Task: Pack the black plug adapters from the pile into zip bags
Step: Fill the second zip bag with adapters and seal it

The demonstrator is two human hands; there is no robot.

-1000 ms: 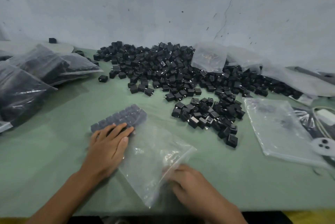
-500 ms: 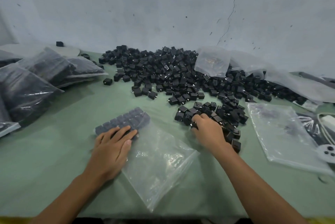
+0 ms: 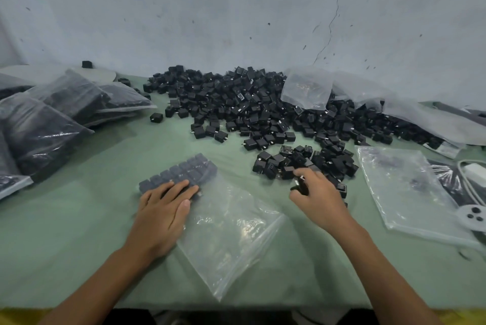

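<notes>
A big pile of black plug adapters (image 3: pixel 249 108) spreads across the back of the green table, with a smaller cluster (image 3: pixel 302 164) nearer to me. A clear zip bag (image 3: pixel 231 235) lies flat in front of me, holding rows of adapters (image 3: pixel 181 174) at its far end. My left hand (image 3: pixel 163 216) rests flat on the bag, fingers straight over those rows. My right hand (image 3: pixel 318 195) sits at the near edge of the small cluster, its fingers curled round a black adapter (image 3: pixel 299 186).
Filled bags of adapters (image 3: pixel 52 116) are stacked at the left. An empty zip bag (image 3: pixel 410 193) lies at the right, beside a white cable and plug (image 3: pixel 473 216). More clear bags (image 3: pixel 307 90) lie on the pile at the back wall.
My right hand went from the bag's near edge to the small cluster, then drew back slightly with an adapter in its fingers. The left hand stayed on the bag.
</notes>
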